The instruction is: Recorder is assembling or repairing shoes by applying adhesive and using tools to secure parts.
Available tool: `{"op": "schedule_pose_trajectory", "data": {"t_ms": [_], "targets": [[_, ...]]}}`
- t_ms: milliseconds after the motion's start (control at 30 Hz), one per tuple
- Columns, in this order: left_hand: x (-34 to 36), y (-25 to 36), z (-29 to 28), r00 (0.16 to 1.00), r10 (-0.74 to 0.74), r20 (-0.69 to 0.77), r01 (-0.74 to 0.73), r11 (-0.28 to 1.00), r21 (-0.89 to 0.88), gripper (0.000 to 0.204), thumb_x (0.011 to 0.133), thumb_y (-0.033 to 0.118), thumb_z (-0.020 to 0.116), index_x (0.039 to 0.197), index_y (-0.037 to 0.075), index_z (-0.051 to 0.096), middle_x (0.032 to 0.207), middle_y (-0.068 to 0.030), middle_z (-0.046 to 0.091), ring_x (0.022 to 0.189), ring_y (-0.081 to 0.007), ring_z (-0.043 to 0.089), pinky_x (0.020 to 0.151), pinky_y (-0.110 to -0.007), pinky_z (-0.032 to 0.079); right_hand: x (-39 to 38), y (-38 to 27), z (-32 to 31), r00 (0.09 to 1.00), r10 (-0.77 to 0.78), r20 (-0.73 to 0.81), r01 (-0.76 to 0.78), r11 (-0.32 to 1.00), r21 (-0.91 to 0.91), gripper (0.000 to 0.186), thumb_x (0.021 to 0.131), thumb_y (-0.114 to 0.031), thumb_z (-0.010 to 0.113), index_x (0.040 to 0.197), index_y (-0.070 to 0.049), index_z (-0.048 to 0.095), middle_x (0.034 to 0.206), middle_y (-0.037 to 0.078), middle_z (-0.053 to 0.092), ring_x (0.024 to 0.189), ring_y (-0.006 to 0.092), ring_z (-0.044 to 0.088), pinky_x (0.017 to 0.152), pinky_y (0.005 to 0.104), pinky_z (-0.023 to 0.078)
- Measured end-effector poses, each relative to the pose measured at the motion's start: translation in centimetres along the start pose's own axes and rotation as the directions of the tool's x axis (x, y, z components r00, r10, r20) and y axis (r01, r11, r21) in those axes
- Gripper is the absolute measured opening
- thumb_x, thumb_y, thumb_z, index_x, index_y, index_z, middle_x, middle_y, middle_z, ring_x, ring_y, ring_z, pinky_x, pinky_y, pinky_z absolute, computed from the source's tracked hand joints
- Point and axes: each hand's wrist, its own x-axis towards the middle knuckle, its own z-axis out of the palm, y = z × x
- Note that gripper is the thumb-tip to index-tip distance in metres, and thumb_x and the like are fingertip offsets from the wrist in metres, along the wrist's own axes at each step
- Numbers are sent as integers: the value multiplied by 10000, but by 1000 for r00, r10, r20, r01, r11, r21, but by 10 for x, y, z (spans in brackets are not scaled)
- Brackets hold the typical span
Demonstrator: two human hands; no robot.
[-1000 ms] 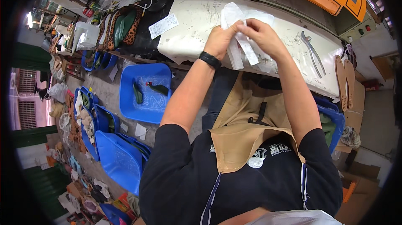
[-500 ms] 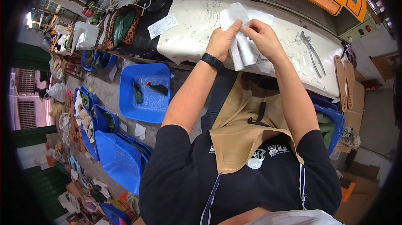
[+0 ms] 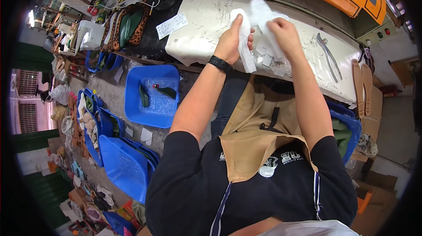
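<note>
Over the white-covered bench [image 3: 204, 21], my left hand [image 3: 229, 43] is closed around a white insole-shaped sheet [image 3: 244, 56], thumb on top, its narrow end hanging toward me. To its right, my right hand [image 3: 285, 36] is closed with fingers pinched on a second white insole-shaped sheet [image 3: 260, 10], slightly blurred. The two sheets are apart. White scraps [image 3: 267, 56] lie on the bench below the right-hand sheet; whether any are attached to it I cannot tell. Long-handled pincers [image 3: 329, 56] rest on the bench to the right.
Brown soles [image 3: 358, 82] hang at the bench's right end. A blue tub [image 3: 151, 119] with two dark green pieces stands on the floor at left, near more blue tubs [image 3: 123, 170]. Leopard-print and green shoe parts [image 3: 129, 29] and a written note [image 3: 171, 26] lie at the left.
The white sheets, held together before, are now separated. My right hand has moved right with one, while my left keeps the other and has shifted slightly left.
</note>
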Motion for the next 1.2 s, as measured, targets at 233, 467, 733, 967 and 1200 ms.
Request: {"op": "schedule_pose_trajectory", "data": {"t_ms": [233,467,733,967,1200], "targets": [[2,-15,-12,993,105,57,-107,994,27,474,1022,338,655,1212,-95,623,972,-205,696,756,-219,691,681,-296,572,-10,-30,0,1000,-27,-11,26,998,-54,509,943,-390,705,1214,40,714,1056,155,732,950,246,662,904,315,517],[1,-5,2,999,-39,-12,38,993,-108,530,1038,419,606,1194,-87,642,963,-187,696,756,-207,681,694,-284,563,2,3,-2,1000,-4,19,1,985,172,426,968,-367,700,1161,12,730,944,83,706,889,171,618,813,271,492],[0,-19,0,985,170,-16,-169,985,37,408,1042,360,603,1077,-45,644,860,-146,702,686,-206,677,627,-279,551,-14,-43,-2,996,-46,77,51,997,-61,384,956,-361,706,1030,16,717,878,60,671,863,156,592,802,264,480],[16,-11,-20,984,-12,179,54,972,-229,391,1046,343,592,1096,-40,647,944,-170,702,782,-230,678,710,-308,565,8,-13,-25,993,121,-6,-112,940,321,354,956,-338,699,987,14,708,882,62,674,843,150,582,782,256,474],[1,-11,19,985,173,-10,-174,984,-35,410,1071,367,577,1137,-36,623,909,-141,695,714,-194,658,663,-278,551,-5,-23,-12,991,-34,-128,26,998,-65,232,971,-240,654,973,-13,703,843,36,644,767,120,541,731,240,446]]}}
